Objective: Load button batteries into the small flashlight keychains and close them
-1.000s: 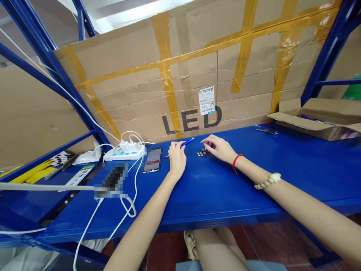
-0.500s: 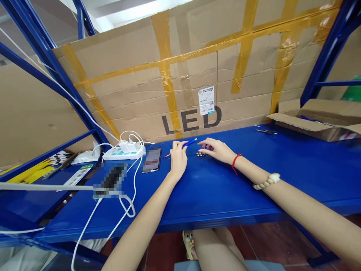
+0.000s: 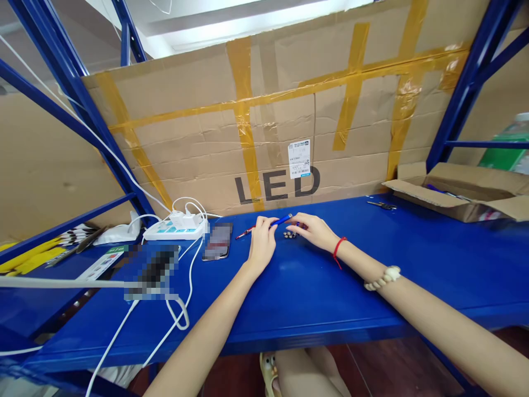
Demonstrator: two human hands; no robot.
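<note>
My left hand (image 3: 263, 244) rests on the blue shelf top (image 3: 322, 286) with its fingers curled round a thin blue pen-like tool (image 3: 282, 220), whose red end (image 3: 243, 234) sticks out to the left. My right hand (image 3: 316, 231) lies just to the right, fingers stretched forward over a small cluster of silvery round parts (image 3: 290, 235). Its fingertips reach the pile; whether they pinch one is hidden. A red string and a bead bracelet (image 3: 382, 278) sit on the right wrist.
A phone (image 3: 217, 241), a white power strip (image 3: 175, 228) with cables, and a second blurred device (image 3: 151, 273) lie to the left. A taped cardboard wall marked LED (image 3: 276, 184) stands behind. An open carton (image 3: 458, 190) and keys (image 3: 382, 205) sit far right.
The view has tilted, so everything sits lower in the frame. My right hand has slid a little left and closer to my left hand, over the silvery parts.
</note>
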